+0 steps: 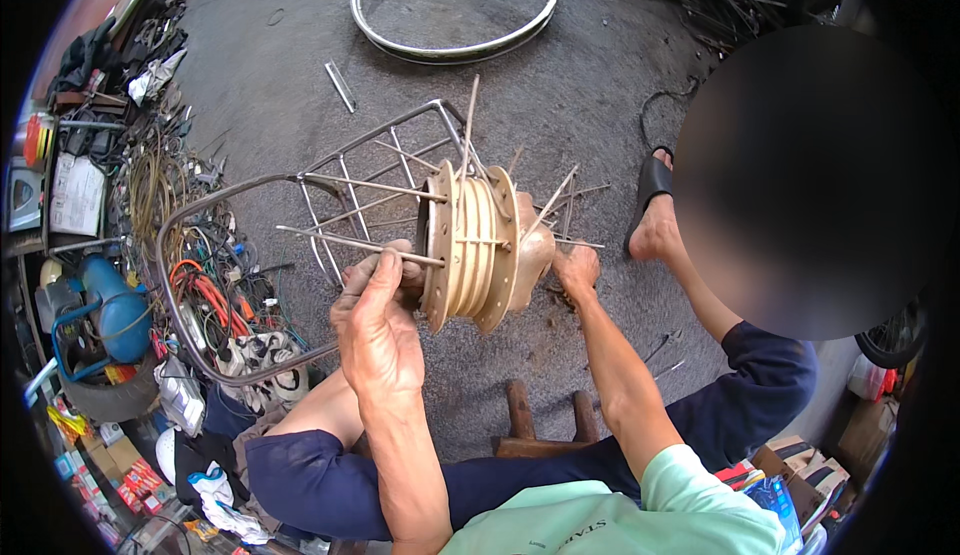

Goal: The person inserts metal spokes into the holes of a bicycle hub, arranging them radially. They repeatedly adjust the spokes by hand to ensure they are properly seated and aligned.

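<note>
Dull tan finned metal wheel hub (478,245) with thin, matt steel spokes (352,243); glossy chromed round wheel rim (455,50) on rough grey concrete ground (560,95); worn brown wooden stool (545,425).

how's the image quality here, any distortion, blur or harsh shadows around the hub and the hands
Head view: strong fisheye, black corners, and the wire basket frame and wheel rim bow toward the edges; light is soft and even, with no hard shadows on the concrete floor; the spoked wheel hub, left hand and right hand are sharp; a round blurred patch covers the upper right.
</note>
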The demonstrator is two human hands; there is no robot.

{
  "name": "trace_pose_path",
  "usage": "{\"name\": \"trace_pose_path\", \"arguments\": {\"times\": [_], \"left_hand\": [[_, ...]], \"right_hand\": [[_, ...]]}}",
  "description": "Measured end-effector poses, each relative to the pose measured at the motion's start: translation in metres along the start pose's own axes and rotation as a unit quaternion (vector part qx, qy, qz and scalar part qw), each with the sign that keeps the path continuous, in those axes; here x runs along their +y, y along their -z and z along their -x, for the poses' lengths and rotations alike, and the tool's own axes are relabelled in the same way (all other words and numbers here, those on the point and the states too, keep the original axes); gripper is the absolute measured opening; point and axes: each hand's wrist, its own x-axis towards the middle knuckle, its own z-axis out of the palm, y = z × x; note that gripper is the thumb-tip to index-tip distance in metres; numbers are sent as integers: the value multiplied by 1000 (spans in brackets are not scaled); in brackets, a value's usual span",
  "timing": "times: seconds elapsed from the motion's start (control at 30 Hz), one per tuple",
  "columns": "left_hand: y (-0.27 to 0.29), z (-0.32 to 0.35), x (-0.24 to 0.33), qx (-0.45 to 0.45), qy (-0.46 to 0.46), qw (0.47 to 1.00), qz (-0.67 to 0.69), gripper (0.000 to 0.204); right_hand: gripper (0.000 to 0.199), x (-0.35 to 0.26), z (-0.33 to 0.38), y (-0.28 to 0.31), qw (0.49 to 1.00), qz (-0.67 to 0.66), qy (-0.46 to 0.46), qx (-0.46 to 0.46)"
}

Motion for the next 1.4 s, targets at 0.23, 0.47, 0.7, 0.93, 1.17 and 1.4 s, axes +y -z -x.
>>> {"name": "trace_pose_path", "arguments": {"times": [0.23,0.47,0.7,0.93,1.17,1.4], "left_hand": [[0,-1,0,-30,12,996,82,13],[-13,-32,4,-62,-37,997,20,14],[-21,-29,21,-130,-100,983,-82,13],[-6,-3,1,-4,-139,990,-21,9],[-27,-2,1,-39,-236,967,-84,14],[-23,-48,6,-207,-113,970,-56,23]], "right_hand": [[34,26,10,6,995,-66,67,-31],[25,47,18,11,988,-79,26,-127],[22,43,80,47,954,-237,25,-181],[20,28,123,80,910,-358,36,-206],[19,26,148,98,912,-360,63,-188],[16,22,166,114,914,-366,69,-163]]}}
